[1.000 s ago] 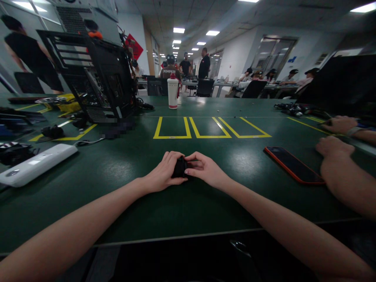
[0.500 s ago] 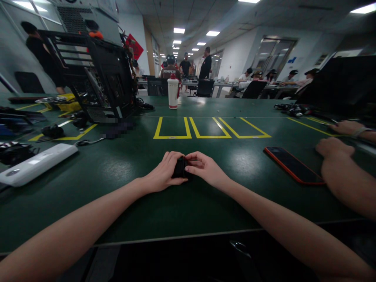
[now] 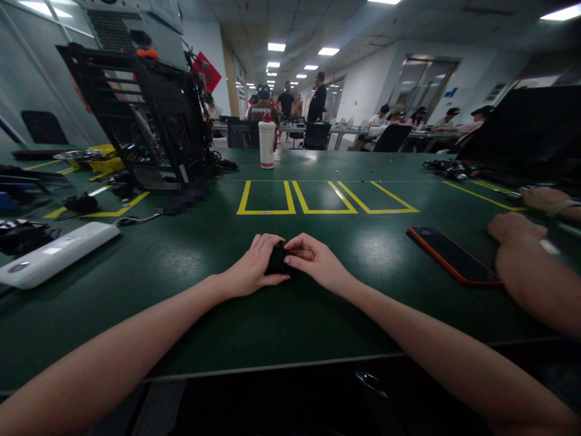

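Note:
A small black boxy object [image 3: 276, 259] rests on the green table in front of me, largely covered by fingers. My left hand [image 3: 256, 261] is wrapped around its left side, fingers over the far edge and thumb along the near one. At its right end, my right hand [image 3: 311, 257] pinches the edge between thumb and fingertips. Whether a smaller part sits in that pinch is hidden. Both hands stay low over the table.
Yellow tape outlines [image 3: 324, 212] lie beyond my hands, with a white cup [image 3: 267, 145] farther back. Left are a white power strip [image 3: 59, 254] and a black computer case [image 3: 158, 121]. On the right are an orange-edged phone [image 3: 454, 255] and another person's arm [image 3: 526, 260].
My hands and the black object stay almost in place; the right fingertips shift very slightly at its right edge. The other person's far hand at right has moved a little to the right.

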Demonstrator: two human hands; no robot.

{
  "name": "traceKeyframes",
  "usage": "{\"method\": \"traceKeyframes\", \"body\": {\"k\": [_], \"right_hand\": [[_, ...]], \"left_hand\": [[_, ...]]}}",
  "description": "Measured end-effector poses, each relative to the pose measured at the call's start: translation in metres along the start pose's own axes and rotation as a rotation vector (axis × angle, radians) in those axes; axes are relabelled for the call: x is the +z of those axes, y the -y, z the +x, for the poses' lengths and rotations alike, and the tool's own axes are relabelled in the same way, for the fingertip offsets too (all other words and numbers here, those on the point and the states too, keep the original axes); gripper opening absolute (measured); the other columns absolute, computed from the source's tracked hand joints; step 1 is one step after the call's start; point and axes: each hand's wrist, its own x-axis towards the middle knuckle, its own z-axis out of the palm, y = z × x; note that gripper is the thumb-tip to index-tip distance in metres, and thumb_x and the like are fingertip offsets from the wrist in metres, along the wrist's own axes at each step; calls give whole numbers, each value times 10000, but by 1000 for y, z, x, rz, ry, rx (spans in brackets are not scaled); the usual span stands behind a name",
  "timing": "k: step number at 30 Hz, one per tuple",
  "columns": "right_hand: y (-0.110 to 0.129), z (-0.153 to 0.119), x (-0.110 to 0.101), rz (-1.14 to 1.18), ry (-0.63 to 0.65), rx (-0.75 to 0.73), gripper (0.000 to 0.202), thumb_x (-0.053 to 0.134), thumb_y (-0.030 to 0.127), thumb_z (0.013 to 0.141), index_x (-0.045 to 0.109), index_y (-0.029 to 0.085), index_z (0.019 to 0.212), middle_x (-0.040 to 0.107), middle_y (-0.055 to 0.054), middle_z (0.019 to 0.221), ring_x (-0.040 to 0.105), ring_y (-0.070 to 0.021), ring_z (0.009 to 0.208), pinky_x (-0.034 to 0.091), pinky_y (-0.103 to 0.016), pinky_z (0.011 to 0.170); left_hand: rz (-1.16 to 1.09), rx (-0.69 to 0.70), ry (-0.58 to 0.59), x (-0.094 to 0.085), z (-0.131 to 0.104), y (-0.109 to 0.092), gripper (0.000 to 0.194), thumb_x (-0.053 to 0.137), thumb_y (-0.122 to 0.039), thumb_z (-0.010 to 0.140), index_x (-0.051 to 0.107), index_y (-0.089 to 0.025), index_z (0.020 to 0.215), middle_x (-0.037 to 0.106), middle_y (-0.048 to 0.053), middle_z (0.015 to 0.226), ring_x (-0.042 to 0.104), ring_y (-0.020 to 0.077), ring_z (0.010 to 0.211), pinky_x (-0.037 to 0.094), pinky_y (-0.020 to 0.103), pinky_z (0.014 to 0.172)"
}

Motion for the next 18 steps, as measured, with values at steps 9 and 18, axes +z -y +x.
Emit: {"method": "traceKeyframes", "body": {"k": [9,18], "right_hand": [[5,-5,-2,-1,75,49,315,672,132,654,501,186,913,577,-14,954,586,-165,962,455,-367,882],[1,0,0,12,3,24,174,621,214,725,530,179,869,580,2,888,597,-144,904,470,-338,853]], "left_hand": [[-6,-10,2,0,-1,0,548,587,-390,741,317,-159,1157,413,106,1103,388,229,962,394,376,836],[-8,-1,3,-1,1,-2,549,584,-411,740,320,-168,1155,417,105,1097,394,234,961,395,394,837]]}}
